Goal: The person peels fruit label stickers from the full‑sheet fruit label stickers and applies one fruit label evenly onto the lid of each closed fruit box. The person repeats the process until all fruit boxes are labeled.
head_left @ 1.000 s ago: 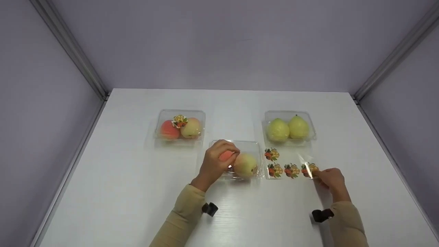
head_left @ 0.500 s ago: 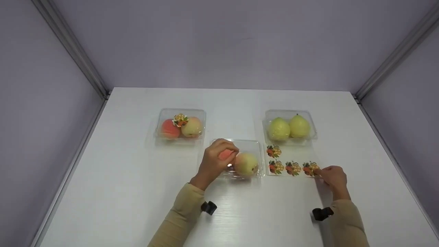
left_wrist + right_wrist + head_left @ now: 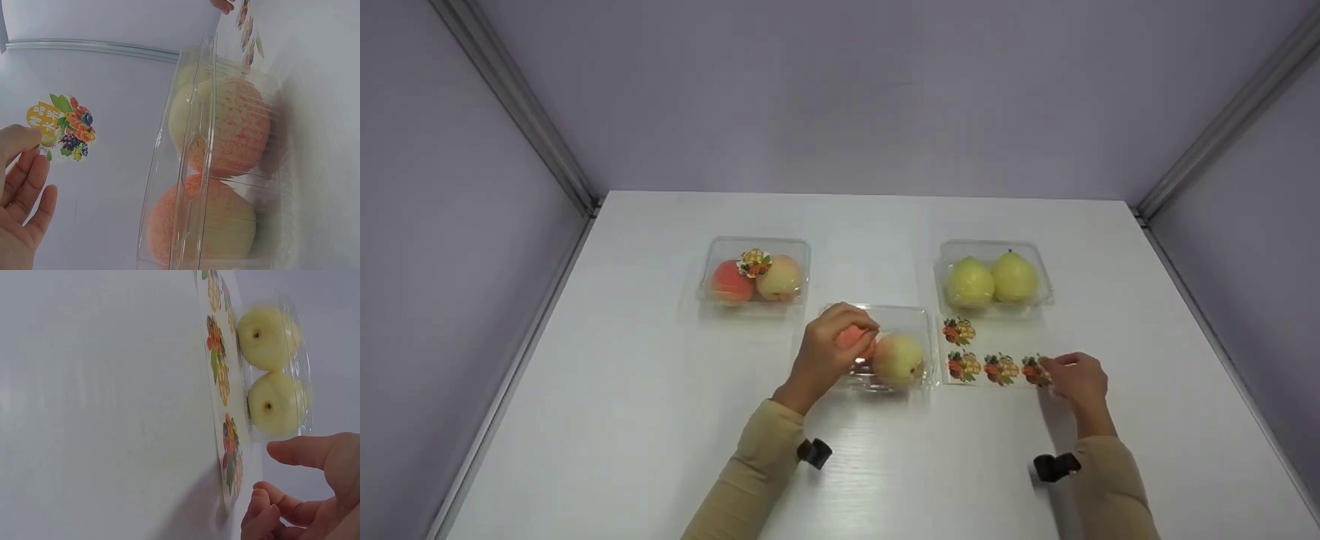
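Note:
My left hand (image 3: pixel 829 345) is raised over the near clear plastic box (image 3: pixel 913 322), which holds two peaches (image 3: pixel 898 360). Between thumb and fingertip it pinches a fruit sticker (image 3: pixel 76 126), printed with colourful fruit and yellow lettering. On the right, my right hand (image 3: pixel 1081 379) hovers at the near right corner of a sticker sheet (image 3: pixel 1012 335), overlapping its end sticker in the head view. Its thumb and forefinger stand apart with nothing between them, as the right wrist view shows. Several fruit stickers (image 3: pixel 1000 369) are on the sheet, three along the near edge.
At the back left sits a clear box (image 3: pixel 720 246) of two peaches with a fruit sticker on its lid. Behind the sheet, another clear box (image 3: pixel 960 247) contains two green pears (image 3: pixel 1015 276). Walls enclose the white table (image 3: pixel 622 420).
My right hand has let go of the sheet's corner, its thumb and finger parting, and shifted slightly left and away from me. The left hand has hardly moved, still holding the sticker.

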`<state>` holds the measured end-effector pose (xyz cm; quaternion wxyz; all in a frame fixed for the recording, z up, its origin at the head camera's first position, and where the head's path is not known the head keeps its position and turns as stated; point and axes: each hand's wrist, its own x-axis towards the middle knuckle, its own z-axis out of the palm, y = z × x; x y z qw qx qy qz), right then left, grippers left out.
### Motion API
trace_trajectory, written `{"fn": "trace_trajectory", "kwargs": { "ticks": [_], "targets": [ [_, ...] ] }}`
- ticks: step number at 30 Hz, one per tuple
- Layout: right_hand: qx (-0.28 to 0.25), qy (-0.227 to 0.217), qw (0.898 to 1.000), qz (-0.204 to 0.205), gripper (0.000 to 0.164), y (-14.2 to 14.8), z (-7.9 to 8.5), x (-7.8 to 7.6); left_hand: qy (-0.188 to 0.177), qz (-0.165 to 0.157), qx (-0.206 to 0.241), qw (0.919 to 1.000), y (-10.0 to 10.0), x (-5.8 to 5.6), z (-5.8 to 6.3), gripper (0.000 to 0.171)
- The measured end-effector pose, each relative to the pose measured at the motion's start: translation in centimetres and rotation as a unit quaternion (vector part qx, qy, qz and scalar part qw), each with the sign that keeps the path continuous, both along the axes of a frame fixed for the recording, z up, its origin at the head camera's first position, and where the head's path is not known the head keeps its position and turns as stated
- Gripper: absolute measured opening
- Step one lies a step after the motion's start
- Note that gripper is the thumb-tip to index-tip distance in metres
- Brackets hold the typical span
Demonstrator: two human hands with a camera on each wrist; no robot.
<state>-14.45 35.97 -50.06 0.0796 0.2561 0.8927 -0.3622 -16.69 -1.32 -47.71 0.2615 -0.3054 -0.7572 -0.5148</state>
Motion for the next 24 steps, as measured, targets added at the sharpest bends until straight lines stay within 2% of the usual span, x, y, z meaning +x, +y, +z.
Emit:
{"fn": "trace_trajectory", "kwargs": {
  "ticks": [4, 11, 18, 24],
  "targets": [
    [-0.014, 0.013, 1.0, 0.003, 0.041, -0.9, -0.1, -0.5, -0.018, -0.002, -0.002, 0.9998, 0.0, -0.1, 0.0, 0.006],
    [-0.108, 0.023, 0.994, 0.02, 0.035, -2.8, -0.1, -1.6, -0.03, 0.0, -0.008, 0.9995, -0.2, -0.3, -0.2, 0.006],
    [-0.088, 0.031, 0.994, 0.065, 0.036, -5.0, -0.4, -2.1, -0.054, -0.014, -0.016, 0.9983, -0.5, -0.4, -0.2, 0.005],
    [-0.158, 0.036, 0.983, 0.09, 0.034, -6.6, 0.0, -2.4, -0.07, -0.017, -0.02, 0.9972, -0.8, -0.5, -0.2, 0.004]
  ]
}}
